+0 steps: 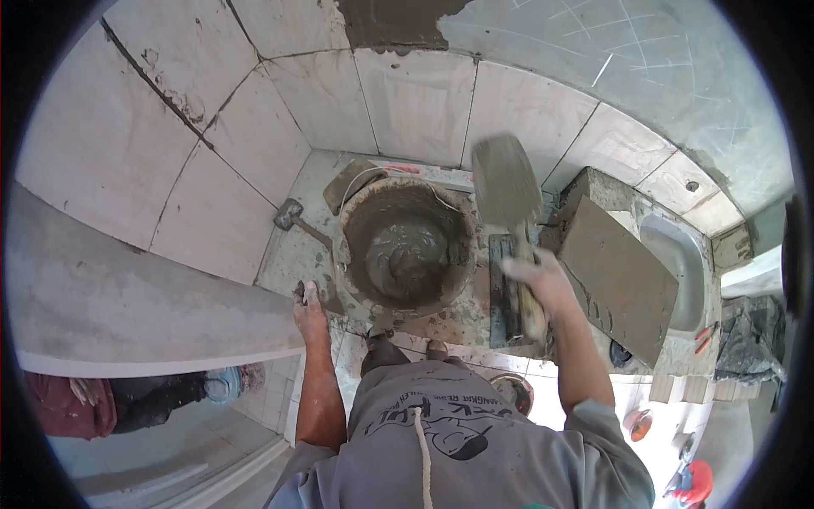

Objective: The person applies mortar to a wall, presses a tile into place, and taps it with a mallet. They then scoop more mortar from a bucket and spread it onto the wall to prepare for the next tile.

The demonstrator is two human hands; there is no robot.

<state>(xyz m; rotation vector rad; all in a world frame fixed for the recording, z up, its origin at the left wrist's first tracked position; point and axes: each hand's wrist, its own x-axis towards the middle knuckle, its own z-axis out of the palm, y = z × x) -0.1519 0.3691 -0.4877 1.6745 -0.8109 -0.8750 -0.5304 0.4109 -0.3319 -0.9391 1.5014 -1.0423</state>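
A round bucket (346, 199) with wet grey mortar (407, 254) inside stands in front of me. To its right, my right hand (543, 282) is closed at the wooden handle of a large trowel (507, 182). The trowel's broad, mortar-coated blade points towards the wall, slightly blurred. At the bucket's lower left is my left hand (311, 312), its fingers curled round something dark that I cannot make out. A hammer (290, 214) leans at the bucket's left side. Under the trowel's handle lies a dark, long float (502, 293).
Mortar-coated tile (623, 271) leans beside a sink (672, 242) on the right. Tiled wall (415, 106) rises ahead. A low partition (153, 301) runs along the left, with another person (161, 400) beyond it. Black plastic (750, 335) lies far right.
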